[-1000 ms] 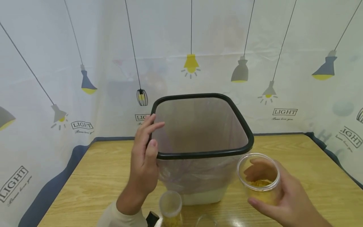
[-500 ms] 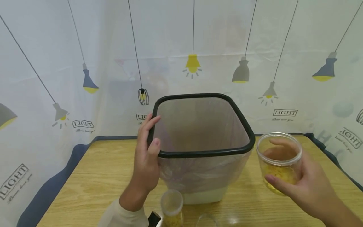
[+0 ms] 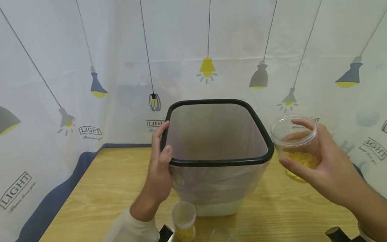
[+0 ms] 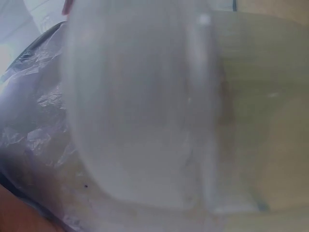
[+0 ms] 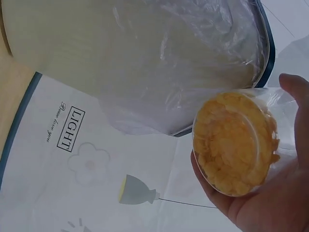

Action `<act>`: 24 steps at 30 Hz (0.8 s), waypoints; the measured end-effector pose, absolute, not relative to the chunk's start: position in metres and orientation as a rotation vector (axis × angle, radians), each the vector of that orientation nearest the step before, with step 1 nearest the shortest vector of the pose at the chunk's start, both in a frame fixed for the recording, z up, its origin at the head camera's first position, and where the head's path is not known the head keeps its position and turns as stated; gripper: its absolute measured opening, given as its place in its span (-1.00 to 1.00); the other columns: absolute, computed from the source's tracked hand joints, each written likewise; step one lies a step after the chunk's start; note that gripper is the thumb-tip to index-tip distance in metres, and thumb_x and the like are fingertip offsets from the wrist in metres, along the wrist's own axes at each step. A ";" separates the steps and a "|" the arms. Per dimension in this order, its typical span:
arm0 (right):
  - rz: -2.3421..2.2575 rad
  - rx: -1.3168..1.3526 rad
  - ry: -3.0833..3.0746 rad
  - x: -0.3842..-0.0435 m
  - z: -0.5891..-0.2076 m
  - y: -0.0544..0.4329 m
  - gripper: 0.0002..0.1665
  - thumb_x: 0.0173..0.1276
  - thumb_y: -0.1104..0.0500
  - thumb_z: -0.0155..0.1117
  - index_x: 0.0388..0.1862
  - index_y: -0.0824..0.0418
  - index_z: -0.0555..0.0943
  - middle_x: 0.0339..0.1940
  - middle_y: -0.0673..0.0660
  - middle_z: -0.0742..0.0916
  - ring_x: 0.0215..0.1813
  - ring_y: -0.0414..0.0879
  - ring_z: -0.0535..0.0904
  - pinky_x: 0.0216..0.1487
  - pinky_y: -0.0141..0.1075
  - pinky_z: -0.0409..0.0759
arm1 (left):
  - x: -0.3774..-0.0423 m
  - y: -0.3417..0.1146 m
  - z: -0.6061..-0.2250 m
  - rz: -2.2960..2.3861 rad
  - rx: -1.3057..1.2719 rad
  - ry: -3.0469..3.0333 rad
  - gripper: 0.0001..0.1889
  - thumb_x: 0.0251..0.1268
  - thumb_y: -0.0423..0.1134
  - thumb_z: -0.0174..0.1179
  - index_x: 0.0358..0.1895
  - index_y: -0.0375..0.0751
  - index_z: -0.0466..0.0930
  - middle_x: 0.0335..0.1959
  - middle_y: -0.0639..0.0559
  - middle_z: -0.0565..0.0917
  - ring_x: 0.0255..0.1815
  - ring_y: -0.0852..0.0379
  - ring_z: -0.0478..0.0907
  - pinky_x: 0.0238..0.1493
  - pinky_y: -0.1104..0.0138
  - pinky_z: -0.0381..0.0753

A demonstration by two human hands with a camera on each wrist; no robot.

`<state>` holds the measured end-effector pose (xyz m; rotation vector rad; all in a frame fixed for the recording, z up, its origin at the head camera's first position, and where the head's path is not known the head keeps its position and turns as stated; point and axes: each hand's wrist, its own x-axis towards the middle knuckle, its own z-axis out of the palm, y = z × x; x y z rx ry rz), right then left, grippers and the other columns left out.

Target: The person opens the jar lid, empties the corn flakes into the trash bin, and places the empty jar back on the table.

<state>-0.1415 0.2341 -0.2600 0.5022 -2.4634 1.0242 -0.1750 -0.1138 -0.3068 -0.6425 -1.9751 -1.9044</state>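
A trash bin (image 3: 217,209) with a black rim (image 3: 223,162) and a thin translucent liner (image 3: 211,183) stands upright mid-table. My left hand (image 3: 158,171) grips its left side, thumb and fingertips at the rim. To the right of the bin, my right hand (image 3: 329,161) holds a clear plastic jar (image 3: 297,144) up, its mouth slightly tilted toward the bin's right corner. Yellow flakes (image 5: 231,145) fill its lower part, seen through the base in the right wrist view. The left wrist view is mostly filled by a blurred clear container (image 4: 135,106).
A second clear jar (image 3: 183,218) with yellow flakes at the bottom stands on the wooden table (image 3: 90,188), in front of the bin. Beside it lies a clear round thing (image 3: 220,235), partly cut off. A printed curtain (image 3: 127,114) hangs behind the table.
My right hand has raised the jar from low beside the bin to about rim height, moving right first, then slightly back left. My left hand stays at the rim, its fingers drawn closer to it.
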 end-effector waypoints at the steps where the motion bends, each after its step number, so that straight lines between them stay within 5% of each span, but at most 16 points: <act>1: 1.012 0.509 -2.467 -0.143 -0.257 0.234 0.10 0.12 0.29 0.54 0.54 -0.15 0.17 0.04 -0.20 0.66 -0.03 -0.60 0.59 -0.10 -0.63 0.33 | -0.175 -0.113 -0.307 -1.911 -0.642 -1.969 -0.40 0.48 -0.12 -0.32 0.57 0.04 -0.04 0.54 -0.02 0.11 0.41 0.05 0.21 0.30 0.32 0.29; 10: 0.838 0.573 -2.456 -0.153 -0.233 0.224 0.08 0.08 0.19 0.58 0.51 -0.22 0.22 0.02 -0.28 0.68 -0.08 -0.64 0.58 -0.11 -0.59 0.32 | -0.178 -0.112 -0.308 -1.924 -0.644 -1.937 -0.39 0.46 -0.10 -0.29 0.56 0.01 -0.04 0.53 -0.03 0.13 0.39 0.03 0.21 0.30 0.24 0.27; 15: 0.738 0.537 -2.502 -0.159 -0.223 0.223 0.09 0.07 0.05 0.60 0.51 -0.33 0.22 0.03 -0.16 0.71 -0.09 -0.72 0.51 -0.11 -0.55 0.34 | -0.178 -0.111 -0.308 -1.906 -0.647 -1.952 -0.39 0.47 -0.09 -0.31 0.57 0.02 -0.05 0.54 -0.02 0.11 0.41 0.02 0.21 0.32 0.15 0.24; 17: 0.697 0.526 -2.536 -0.161 -0.219 0.222 0.08 0.07 0.00 0.60 0.50 -0.37 0.21 0.02 -0.10 0.73 -0.08 -0.57 0.60 -0.12 -0.47 0.42 | -0.177 -0.111 -0.308 -1.900 -0.637 -1.961 -0.39 0.47 -0.09 -0.31 0.56 0.02 -0.05 0.54 -0.02 0.11 0.40 0.02 0.21 0.32 0.13 0.23; 22: 0.633 0.547 -2.615 -0.166 -0.208 0.217 0.06 0.08 -0.07 0.58 0.51 -0.30 0.22 -0.04 0.13 0.77 -0.02 0.07 0.73 -0.15 0.07 0.60 | -0.177 -0.110 -0.307 -1.908 -0.610 -1.954 -0.39 0.46 -0.09 -0.31 0.56 0.01 -0.02 0.55 0.00 0.09 0.42 0.04 0.18 0.34 0.10 0.18; 24: 0.609 0.569 -2.639 -0.167 -0.205 0.214 0.05 0.09 -0.09 0.57 0.51 -0.25 0.21 -0.02 0.16 0.75 0.00 0.13 0.72 -0.13 0.18 0.58 | -0.176 -0.109 -0.308 -1.916 -0.608 -1.949 -0.40 0.46 -0.09 -0.31 0.55 0.03 -0.02 0.55 0.00 0.09 0.43 0.04 0.17 0.34 0.12 0.18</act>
